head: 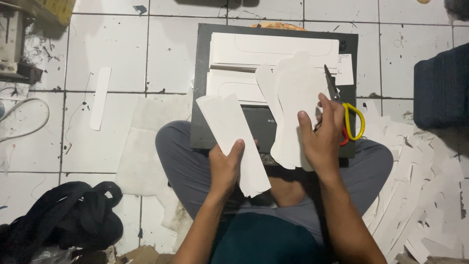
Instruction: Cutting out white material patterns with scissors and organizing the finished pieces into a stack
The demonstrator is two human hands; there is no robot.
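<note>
Person sits cross-legged on a white tiled floor, a dark board resting across the knees. Left hand is closed on a long white paper strip, thumb on top, fingers underneath; strip runs diagonally from upper left to lower right, over the board's left edge and the left knee. Right hand grips two things at once: a stack of white sole-shaped cutouts, pinched between thumb and fingers, and scissors w/ yellow and red handles, handles hooked at the fingers, blades pointing up and away. Can't tell whether the blades are apart. Cutouts stand over the board's middle-right, fanned slightly, tips toward the top of the board. Behind them on the board lie white card sheets w/ rounded outlines drawn on, stacked in two steps. To the person's right, a heap of white paper offcuts covers the floor, near a dark blue cushion. On the left: a single white strip well apart from the hands, a grey cable, and a black bag at lower left.
</note>
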